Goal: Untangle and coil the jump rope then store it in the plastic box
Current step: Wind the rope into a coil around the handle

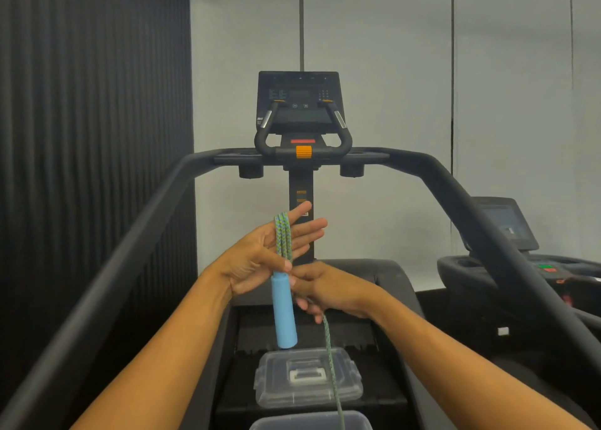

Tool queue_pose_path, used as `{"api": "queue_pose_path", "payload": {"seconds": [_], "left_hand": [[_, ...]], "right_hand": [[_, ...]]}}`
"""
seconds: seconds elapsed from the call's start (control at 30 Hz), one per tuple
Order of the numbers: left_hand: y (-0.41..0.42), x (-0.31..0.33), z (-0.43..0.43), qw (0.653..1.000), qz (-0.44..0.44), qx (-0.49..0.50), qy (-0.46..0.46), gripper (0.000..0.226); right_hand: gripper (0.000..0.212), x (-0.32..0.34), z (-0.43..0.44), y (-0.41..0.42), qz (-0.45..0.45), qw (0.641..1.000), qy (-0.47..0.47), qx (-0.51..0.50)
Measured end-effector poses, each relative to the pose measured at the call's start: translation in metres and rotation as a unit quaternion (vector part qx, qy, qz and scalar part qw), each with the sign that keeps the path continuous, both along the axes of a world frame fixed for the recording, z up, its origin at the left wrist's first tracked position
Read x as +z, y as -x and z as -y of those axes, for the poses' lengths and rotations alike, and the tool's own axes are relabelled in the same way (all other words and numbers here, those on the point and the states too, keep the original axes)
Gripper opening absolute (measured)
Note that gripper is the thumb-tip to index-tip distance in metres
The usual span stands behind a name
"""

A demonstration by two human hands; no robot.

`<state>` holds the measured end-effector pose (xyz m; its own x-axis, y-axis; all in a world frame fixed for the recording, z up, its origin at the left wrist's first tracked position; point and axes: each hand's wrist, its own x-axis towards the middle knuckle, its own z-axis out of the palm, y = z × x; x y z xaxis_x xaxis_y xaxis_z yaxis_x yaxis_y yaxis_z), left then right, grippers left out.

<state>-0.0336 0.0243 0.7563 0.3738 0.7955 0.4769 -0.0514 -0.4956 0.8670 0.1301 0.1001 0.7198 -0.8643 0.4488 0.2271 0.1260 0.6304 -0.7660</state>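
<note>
two hands (257, 260) (328, 291), one rope (282, 234), perhaps two treadmills (302, 156) (507, 228)

A treadmill (300, 182) with a dark console (298, 101) faces a grey wall (390, 55), a second treadmill (502, 221) beside it.

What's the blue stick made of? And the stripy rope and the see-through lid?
The blue handle looks like soft foam or rubber: matte, no shine. The rope seems to be braided cord, green and blue strands woven together. The lid looks like hard clear plastic: you see through it, and its edges catch light.
</note>
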Motion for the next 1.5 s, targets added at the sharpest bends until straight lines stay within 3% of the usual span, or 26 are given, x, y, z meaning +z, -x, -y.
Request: {"api": "queue_pose_path", "payload": {"seconds": [0.23,0.47,0.77,1.13,1.37,1.5], "left_hand": [[0.011,-0.007,0.000,0.999,-0.013,0.018,0.028,0.100],[0.007,-0.014,-0.004,0.997,-0.022,0.047,0.052,0.088],[-0.004,-0.017,-0.003,0.995,-0.051,-0.052,0.066,0.091],[-0.008,-0.009,0.005,0.994,-0.062,-0.067,0.056,0.086],[-0.011,0.001,0.012,0.996,-0.043,-0.078,0.025,0.085],[-0.012,0.007,0.012,0.998,-0.022,-0.064,0.007,0.090]], "right_hand": [[0.022,0.037,0.015,-0.012,0.071,0.984,-0.164,-0.019],[0.027,0.080,0.021,-0.020,0.038,0.978,-0.201,-0.045],[0.018,0.111,0.014,-0.020,-0.010,0.982,-0.167,-0.086],[0.019,0.097,-0.008,-0.023,-0.093,0.986,-0.103,-0.092],[0.025,0.073,-0.017,-0.018,-0.147,0.989,0.011,-0.020],[0.029,0.056,-0.014,-0.012,-0.164,0.986,-0.011,-0.029]]}}
